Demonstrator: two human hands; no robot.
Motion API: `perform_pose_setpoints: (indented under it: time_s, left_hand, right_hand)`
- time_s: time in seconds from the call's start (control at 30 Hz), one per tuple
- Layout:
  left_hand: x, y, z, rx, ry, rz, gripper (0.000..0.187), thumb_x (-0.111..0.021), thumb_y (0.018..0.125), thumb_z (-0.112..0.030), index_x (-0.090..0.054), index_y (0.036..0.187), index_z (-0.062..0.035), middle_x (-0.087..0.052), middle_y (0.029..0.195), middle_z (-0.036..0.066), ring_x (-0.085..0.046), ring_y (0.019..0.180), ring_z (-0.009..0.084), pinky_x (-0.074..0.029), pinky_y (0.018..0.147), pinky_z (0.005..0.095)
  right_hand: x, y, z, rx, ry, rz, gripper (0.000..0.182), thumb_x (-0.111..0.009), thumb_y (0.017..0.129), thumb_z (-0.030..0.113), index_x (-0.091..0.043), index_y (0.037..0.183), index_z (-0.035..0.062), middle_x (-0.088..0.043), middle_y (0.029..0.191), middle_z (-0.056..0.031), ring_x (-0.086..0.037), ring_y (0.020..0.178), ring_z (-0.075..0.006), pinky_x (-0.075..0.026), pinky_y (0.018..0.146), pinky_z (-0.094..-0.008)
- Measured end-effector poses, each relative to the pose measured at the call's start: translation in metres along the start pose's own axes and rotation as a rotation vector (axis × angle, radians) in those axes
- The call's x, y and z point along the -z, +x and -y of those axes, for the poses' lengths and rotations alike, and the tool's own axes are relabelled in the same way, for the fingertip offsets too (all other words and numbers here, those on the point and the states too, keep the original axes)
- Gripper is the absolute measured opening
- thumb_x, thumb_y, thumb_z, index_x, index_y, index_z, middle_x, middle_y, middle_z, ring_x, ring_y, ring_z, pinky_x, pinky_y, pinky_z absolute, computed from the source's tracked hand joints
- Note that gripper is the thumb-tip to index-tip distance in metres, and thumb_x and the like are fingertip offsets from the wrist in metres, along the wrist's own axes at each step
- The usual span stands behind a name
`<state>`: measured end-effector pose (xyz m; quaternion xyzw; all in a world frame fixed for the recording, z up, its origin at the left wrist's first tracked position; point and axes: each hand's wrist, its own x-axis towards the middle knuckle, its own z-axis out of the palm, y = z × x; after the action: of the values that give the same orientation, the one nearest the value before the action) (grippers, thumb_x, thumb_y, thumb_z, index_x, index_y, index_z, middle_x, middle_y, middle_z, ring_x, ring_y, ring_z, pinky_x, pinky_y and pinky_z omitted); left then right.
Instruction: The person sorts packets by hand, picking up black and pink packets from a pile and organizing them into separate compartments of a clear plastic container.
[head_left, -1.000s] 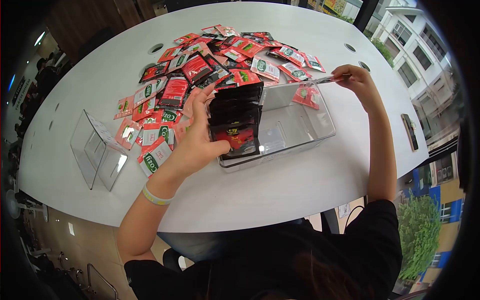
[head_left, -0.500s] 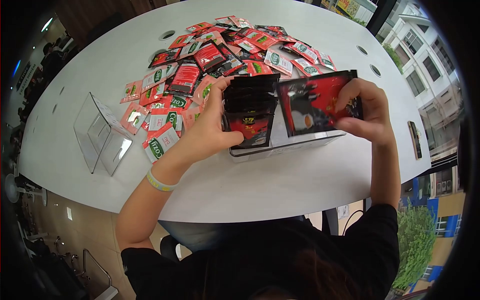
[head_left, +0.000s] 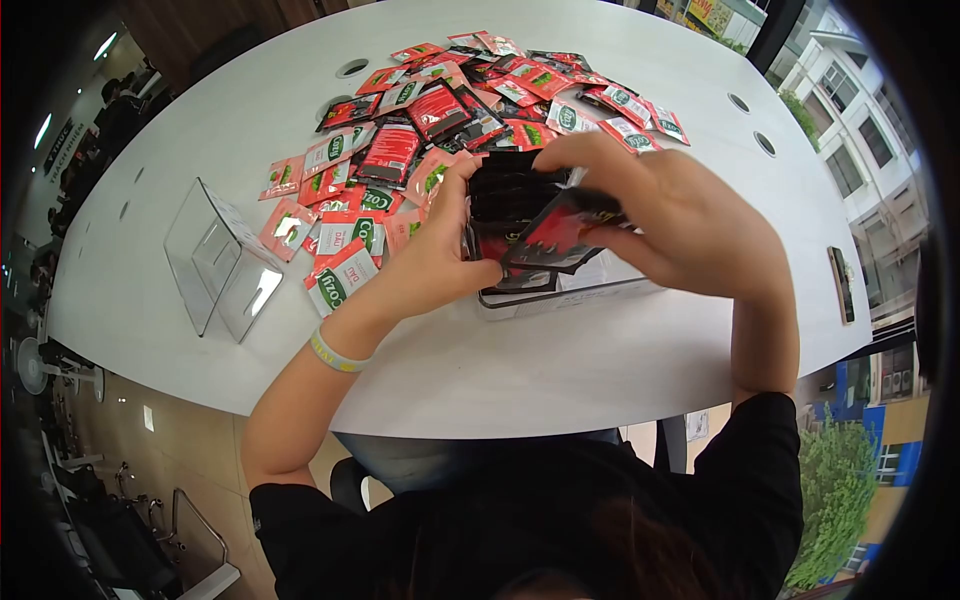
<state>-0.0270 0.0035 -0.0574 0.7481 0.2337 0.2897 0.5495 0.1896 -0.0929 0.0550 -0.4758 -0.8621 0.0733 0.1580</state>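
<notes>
My left hand grips a stack of black-and-red coffee sachets standing upright at the near-left end of a clear plastic box. My right hand reaches across over the box and holds one black-and-red sachet, tilted, pressed against the front of the stack. Both hands meet above the box and hide most of its inside.
A heap of red, pink and green-labelled sachets covers the white table behind and left of the box. A second clear plastic box lies on its side at the left. A dark phone lies at the right edge.
My right hand brought a single sachet from the far right of the box over to the stack held by my left hand. It now presses it onto the stack's front.
</notes>
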Motion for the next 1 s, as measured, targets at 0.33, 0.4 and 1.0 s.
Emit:
perform_pose_setpoints:
  time_s: [0.33,0.4,1.0]
  left_hand:
    - [0.005,-0.003,-0.007,0.071,-0.041,0.130,0.114,-0.075,0.066,-0.003,-0.001,0.152,-0.0060,-0.028,0.145,0.015,-0.041,0.121,0.0204,-0.041,0.094,0.0297]
    - [0.003,-0.006,-0.011,-0.003,0.017,0.120,0.119,-0.074,0.067,0.004,0.007,0.153,-0.0085,-0.028,0.146,0.012,-0.036,0.133,0.0210,-0.037,0.105,0.0318]
    - [0.001,-0.004,-0.005,0.066,0.077,0.063,0.112,-0.074,0.064,-0.016,-0.004,0.151,-0.0014,-0.009,0.157,0.021,-0.007,0.147,0.0332,-0.018,0.116,0.0388]
  right_hand:
    - [-0.043,0.015,0.003,-0.023,-0.143,-0.022,0.040,-0.075,0.072,0.013,-0.046,0.098,0.0044,-0.060,0.078,-0.0119,-0.061,0.066,-0.0357,-0.044,0.056,-0.0432]
    - [-0.045,0.016,-0.003,0.075,-0.177,-0.080,0.042,-0.078,0.070,0.020,-0.046,0.091,0.0040,-0.060,0.068,-0.0112,-0.062,0.058,-0.0324,-0.046,0.049,-0.0389]
    - [-0.035,-0.002,-0.240,-0.525,-0.020,-0.643,0.021,-0.066,0.090,0.018,-0.069,0.098,-0.0016,-0.072,0.083,-0.0109,-0.064,0.068,-0.0152,-0.051,0.068,-0.0282]
